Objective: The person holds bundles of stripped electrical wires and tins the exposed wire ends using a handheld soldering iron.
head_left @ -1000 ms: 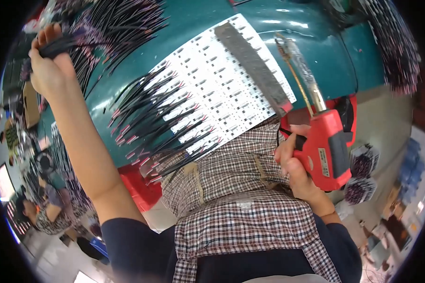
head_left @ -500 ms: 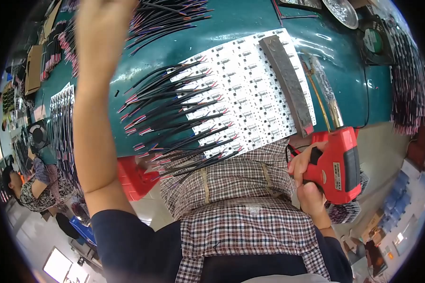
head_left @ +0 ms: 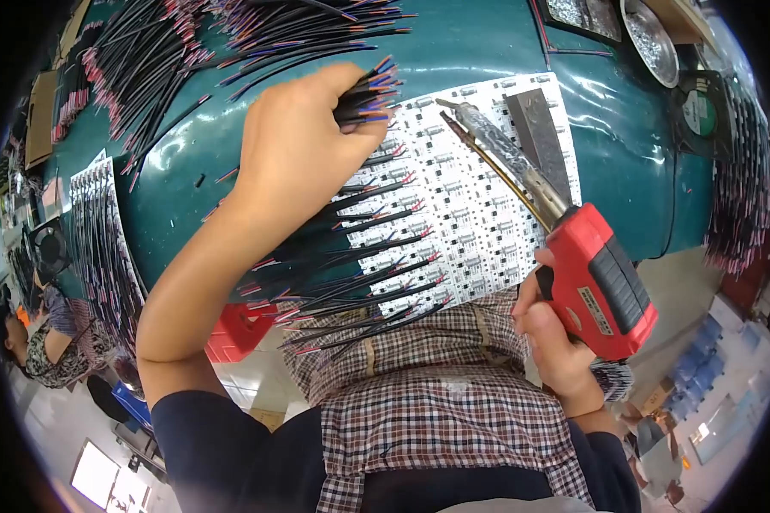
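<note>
Left hand: the person's left hand (head_left: 312, 128) is closed around a bundle of black-sheathed wires (head_left: 370, 104), their blue, red and orange-tinted ends fanning out beyond the fingers, above the upper left corner of the panel.
Right hand: the right hand (head_left: 556, 338) is wrapped around the grip of a red plastic soldering gun with a dark grey rubber back (head_left: 595, 278), near the panel's lower right corner.
Gun nose: a long metal barrel (head_left: 498, 135) and a thin brass-coloured tube (head_left: 496, 171) run side by side, slanting up and left over the panel; whether the tip touches it cannot be told.
White panel: a flat white circuit board sheet with rows of small dark components (head_left: 453, 201) lies at the bench's near edge, tilted slightly.
Wires on panel: a row of black wires with red-tipped ends (head_left: 372, 256) crosses the panel's left edge, the outer ends hanging over the lap.
Grey bar: a dark grey oblong bar (head_left: 539, 132) rests on the panel's right part, partly behind the barrel.
Bench: the glossy green bench (head_left: 184, 184) carries heaps of black wires (head_left: 308, 34) at the far left.
Far right: a round metal dish (head_left: 650, 43) stands near a black square fan (head_left: 701, 111).
Lap: a brown-and-white checked apron (head_left: 453, 419).
</note>
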`<state>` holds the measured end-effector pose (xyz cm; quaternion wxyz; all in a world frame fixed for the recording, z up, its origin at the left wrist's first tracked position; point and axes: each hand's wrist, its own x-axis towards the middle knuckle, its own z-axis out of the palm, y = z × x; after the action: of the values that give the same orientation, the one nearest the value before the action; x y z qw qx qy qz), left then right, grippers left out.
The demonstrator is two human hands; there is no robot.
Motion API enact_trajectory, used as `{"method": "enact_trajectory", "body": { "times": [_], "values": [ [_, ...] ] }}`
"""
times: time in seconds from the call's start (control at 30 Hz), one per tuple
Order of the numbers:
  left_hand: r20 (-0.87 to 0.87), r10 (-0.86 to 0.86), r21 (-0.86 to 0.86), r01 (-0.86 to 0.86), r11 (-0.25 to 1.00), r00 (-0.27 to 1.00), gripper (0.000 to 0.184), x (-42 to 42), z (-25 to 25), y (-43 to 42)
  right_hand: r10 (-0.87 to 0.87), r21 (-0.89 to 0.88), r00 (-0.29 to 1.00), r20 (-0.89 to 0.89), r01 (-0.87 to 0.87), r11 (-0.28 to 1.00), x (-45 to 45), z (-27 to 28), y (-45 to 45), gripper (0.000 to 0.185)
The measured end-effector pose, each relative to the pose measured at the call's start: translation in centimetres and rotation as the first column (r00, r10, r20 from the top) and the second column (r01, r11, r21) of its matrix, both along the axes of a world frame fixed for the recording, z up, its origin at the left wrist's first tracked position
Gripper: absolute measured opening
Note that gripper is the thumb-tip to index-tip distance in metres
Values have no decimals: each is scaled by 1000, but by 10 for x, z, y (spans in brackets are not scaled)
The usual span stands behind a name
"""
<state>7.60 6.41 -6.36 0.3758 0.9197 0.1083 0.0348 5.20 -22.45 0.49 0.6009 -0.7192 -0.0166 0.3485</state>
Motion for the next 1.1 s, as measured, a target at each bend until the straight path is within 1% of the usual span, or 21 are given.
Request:
{"method": "enact_trajectory", "body": {
  "times": [0.03,0.07,0.1,0.13,0.2,0.27,0.33,0.47,0.6,0.7,0.8,0.9,0.97,1.1],
  "values": [
    [32,4,25,-5,1000,999,23,0,-3,0,27,-67,995,95,-21,998,2,-4,4,30],
    [26,6,18,-6,1000,1000,23,0,-3,0,45,-104,989,142,-30,994,2,-3,4,36],
    [26,-13,54,12,998,1000,22,-3,-1,-7,63,-142,980,187,-37,989,3,-3,3,41],
    [19,-31,90,29,996,999,21,-3,1,-8,55,-208,990,133,-26,978,4,0,4,28],
    [35,-26,93,22,995,999,22,-5,1,-10,47,-280,996,76,-24,960,5,2,4,15],
    [89,-68,134,56,989,994,22,-5,0,-10,62,-284,989,134,-22,959,6,-1,6,21],
    [115,-72,134,57,989,991,22,-5,-1,-10,76,-281,983,169,-25,959,6,-3,7,25],
    [191,-89,147,61,987,978,22,-5,-5,-9,94,-307,975,203,-27,951,8,-4,9,26],
    [190,-88,154,59,986,978,21,-5,-7,-8,141,-349,963,230,-53,936,10,-6,10,24],
    [199,-100,169,67,983,975,21,-4,-6,-9,126,-355,972,199,-49,934,10,-6,8,23],
    [219,-108,202,64,977,970,20,-5,-8,-9,98,-313,972,212,-27,949,10,-7,9,22],
    [216,-112,197,69,978,970,20,-5,-8,-10,101,-324,948,302,2,946,10,-10,14,16],
    [252,-123,219,67,973,960,19,-4,-10,-10,80,-321,945,316,28,947,10,-10,13,16],
    [231,-124,217,73,973,965,19,-4,-6,-10,74,-317,949,306,28,948,11,-6,13,19]
  ]
}}
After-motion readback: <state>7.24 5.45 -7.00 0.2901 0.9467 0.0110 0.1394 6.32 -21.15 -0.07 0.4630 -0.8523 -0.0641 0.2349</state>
